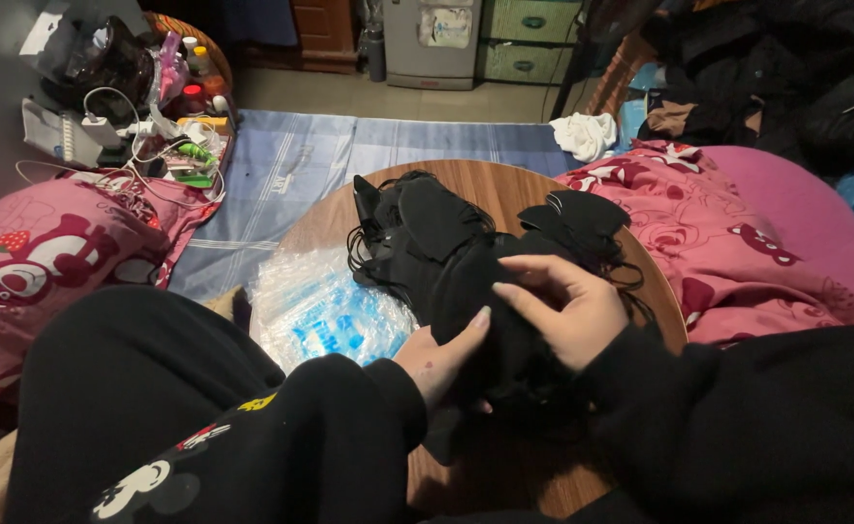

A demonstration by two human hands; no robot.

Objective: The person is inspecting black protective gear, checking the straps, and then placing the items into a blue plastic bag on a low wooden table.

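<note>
A pile of black face masks (446, 247) with thin ear loops lies on a round wooden table (504, 184). My left hand (443, 357), in a black sleeve with cartoon prints, grips the near side of the pile from below. My right hand (564, 309) rests on top of the same pile, fingers curled over the black fabric. A second small heap of black masks (582, 221) sits just behind my right hand.
A stack of clear plastic bags with blue print (320, 311) lies on the table's left. Pink patterned bedding (48, 252) flanks both sides. A cluttered stand with chargers and bottles (145, 97) is far left, a white cloth (587, 134) and dark clothes far right.
</note>
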